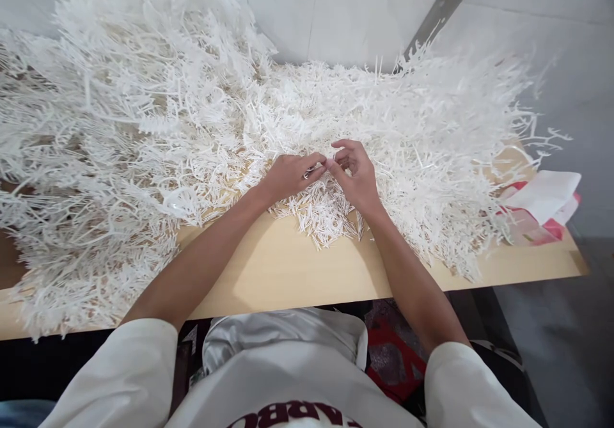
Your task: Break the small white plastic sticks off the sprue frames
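My left hand (pixel 290 175) and my right hand (pixel 355 172) meet fingertip to fingertip above the middle of the table. Both pinch at the same spot, where a thin white piece seems to be caught, too small to make out fully. Under and around the hands spreads a heap of white, branching plastic-looking sprigs (pixel 330 214). The left thumb and index finger are pressed together. On the right, thumb and index close on the same point while the other fingers curl loosely.
A larger mound of white sprigs (pixel 144 108) rises on the left, and more sprigs (pixel 441 140) cover the right. A red and white tissue pack (pixel 540 207) lies near the right end of the wooden table (pixel 288 268). Pale tiled floor (pixel 345 18) shows beyond.
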Tool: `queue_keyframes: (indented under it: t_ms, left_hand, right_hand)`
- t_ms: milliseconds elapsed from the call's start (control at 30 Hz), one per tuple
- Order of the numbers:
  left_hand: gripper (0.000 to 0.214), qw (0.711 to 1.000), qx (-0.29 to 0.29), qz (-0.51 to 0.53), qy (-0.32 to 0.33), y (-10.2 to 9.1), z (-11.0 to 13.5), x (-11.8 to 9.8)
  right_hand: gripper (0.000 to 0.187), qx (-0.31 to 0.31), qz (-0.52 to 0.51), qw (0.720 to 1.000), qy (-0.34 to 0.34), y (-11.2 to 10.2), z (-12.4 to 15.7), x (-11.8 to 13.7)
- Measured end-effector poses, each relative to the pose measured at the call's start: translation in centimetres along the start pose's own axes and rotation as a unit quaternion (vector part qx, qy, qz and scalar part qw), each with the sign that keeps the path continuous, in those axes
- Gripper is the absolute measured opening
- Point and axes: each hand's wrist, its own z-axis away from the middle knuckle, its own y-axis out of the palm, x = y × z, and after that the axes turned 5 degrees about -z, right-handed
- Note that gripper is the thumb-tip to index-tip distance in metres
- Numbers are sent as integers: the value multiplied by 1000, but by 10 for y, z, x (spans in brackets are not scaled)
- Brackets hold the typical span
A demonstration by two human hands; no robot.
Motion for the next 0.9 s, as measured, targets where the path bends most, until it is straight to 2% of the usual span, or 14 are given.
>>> queue_keyframes:
  t_ms: [200,367,533,700,900]
  left_hand:
    - [25,1000,-2,-25,10,6,0,3]
    - [22,998,31,-59,-7,9,-1,1]
    - [22,995,20,-93,-32,13,-1,-2]
    - [27,997,-6,-64,-30,12,0,-2]
    - [25,998,9,-49,-34,7,0,-1]
  right_hand:
    - [28,89,130,987,-30,-2,3,7]
    - [28,112,206,972,-24,1,5,16]
    - [26,105,190,976,-7,4,7,21]
    - [24,79,139,986,54,4,6,20]
    - [26,60,87,994,34,3,4,16]
